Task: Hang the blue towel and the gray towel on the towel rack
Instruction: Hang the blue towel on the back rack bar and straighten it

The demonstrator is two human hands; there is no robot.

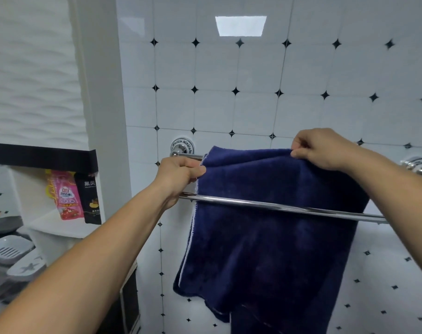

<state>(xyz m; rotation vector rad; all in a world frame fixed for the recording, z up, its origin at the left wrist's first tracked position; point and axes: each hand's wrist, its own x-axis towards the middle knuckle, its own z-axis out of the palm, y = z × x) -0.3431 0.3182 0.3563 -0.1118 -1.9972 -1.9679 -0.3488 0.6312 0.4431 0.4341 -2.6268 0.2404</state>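
Fingers (301,150) on blue towel (265,237) top edge

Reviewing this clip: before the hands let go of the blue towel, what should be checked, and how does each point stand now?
1. Blue towel draped over the rear bar: ok.
2. Left hand pinches the towel's left edge: ok.
3. Right hand pinches the top fold: ok.
4. Front bar bare for the second towel: ok.
5. Towel hangs evenly front and back: cannot tell.
6. Gray towel within reach: cannot tell, not in view.

Plush blue towel (265,237), glossy chrome towel rack (289,208)
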